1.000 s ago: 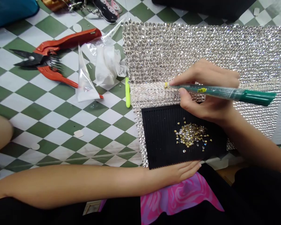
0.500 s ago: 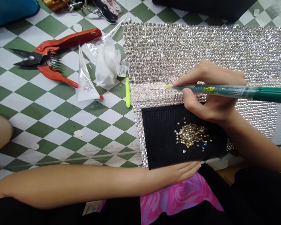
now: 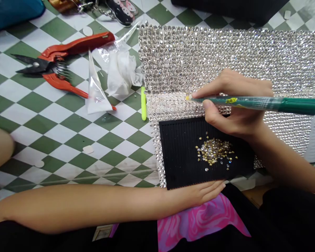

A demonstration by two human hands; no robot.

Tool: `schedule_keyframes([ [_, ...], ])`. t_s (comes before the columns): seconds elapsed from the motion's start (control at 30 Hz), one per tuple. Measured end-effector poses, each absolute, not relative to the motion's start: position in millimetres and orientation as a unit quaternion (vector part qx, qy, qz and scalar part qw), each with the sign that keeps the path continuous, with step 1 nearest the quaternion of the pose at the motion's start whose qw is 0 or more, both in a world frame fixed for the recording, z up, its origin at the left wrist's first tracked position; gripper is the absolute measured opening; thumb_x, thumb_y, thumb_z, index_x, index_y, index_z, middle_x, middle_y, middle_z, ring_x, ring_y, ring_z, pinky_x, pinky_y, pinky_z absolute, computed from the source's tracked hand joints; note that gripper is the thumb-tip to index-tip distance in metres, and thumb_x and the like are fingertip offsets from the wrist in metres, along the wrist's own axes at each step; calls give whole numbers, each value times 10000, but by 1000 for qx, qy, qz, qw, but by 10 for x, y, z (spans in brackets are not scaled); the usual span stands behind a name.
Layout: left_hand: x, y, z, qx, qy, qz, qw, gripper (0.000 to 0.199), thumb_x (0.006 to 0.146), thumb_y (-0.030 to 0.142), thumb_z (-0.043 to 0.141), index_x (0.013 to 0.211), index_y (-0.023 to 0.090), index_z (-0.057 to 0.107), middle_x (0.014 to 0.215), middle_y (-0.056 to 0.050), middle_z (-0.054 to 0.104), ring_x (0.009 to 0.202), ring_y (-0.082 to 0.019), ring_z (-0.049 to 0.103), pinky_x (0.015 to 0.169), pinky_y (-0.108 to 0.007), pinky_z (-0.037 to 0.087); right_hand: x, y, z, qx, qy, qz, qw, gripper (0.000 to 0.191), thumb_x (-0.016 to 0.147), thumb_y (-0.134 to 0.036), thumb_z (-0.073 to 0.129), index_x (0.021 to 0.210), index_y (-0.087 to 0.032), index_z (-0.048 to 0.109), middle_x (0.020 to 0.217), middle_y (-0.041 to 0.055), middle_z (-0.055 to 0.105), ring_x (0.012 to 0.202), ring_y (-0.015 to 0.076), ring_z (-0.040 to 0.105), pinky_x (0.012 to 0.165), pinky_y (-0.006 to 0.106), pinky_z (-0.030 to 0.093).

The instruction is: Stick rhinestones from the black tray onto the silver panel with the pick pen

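My right hand (image 3: pixel 236 101) pinches a green pen-like pencil (image 3: pixel 273 104), its pale yellowish tip touching a sheet of rhinestone mesh (image 3: pixel 225 52). Around the tip runs a paler band of settings (image 3: pixel 168 103) across the sheet. On top of the mesh's near part lies a black ribbed tray (image 3: pixel 181 150), bearing a heap of loose rhinestones (image 3: pixel 215 150), some gold-backed. My left hand (image 3: pixel 204 192) rests flat along the tray's near edge, fingers stretched out and holding nothing; part of it is hidden by its own angle.
Red-handled pruning shears (image 3: pixel 65 66), a clear cone-shaped bag (image 3: pixel 97 91), crumpled white tissue (image 3: pixel 120 73) and a yellow-green stick tool (image 3: pixel 143 105) lie left of the mesh on the checkered tablecloth (image 3: pixel 76 136). A black object (image 3: pixel 231 10) stands behind, keychains (image 3: pixel 118 10) at far left.
My right hand has shifted slightly left with the green pencil, its tip moving a little along the pale band. My left hand stays in place.
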State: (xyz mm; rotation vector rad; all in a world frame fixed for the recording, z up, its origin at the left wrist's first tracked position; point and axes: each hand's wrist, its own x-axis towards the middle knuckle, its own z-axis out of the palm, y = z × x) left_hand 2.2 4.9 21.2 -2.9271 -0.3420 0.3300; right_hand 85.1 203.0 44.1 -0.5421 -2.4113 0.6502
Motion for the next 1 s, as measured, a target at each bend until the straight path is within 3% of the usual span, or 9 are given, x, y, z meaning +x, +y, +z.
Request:
schedule_keyframes([
  [0.2,4,5,158,-982,-151,72,88,623,946,37,152,1560,134,207,1629,-30,267,1468,-85,259,1214,-190,237,856,2028,442,-202,-903,254,282,142,786,-92,609,859,-200,665,778,12,709,714,141,624,711,303,527],
  [0.47,8,-50,85,-979,-174,41,97,610,953,67,171,1554,147,239,1621,-27,291,1461,-65,287,1220,-182,243,835,2021,418,-215,-894,221,326,152,774,-85,593,791,-221,659,729,-25,709,659,134,644,634,293,531],
  [1.0,51,-22,150,-979,-127,100,121,652,916,31,132,1561,106,188,1636,-73,237,1466,-89,254,1203,-186,262,835,2028,427,-230,-890,235,317,122,776,-109,601,778,-226,634,729,-28,705,644,129,628,622,296,514],
])
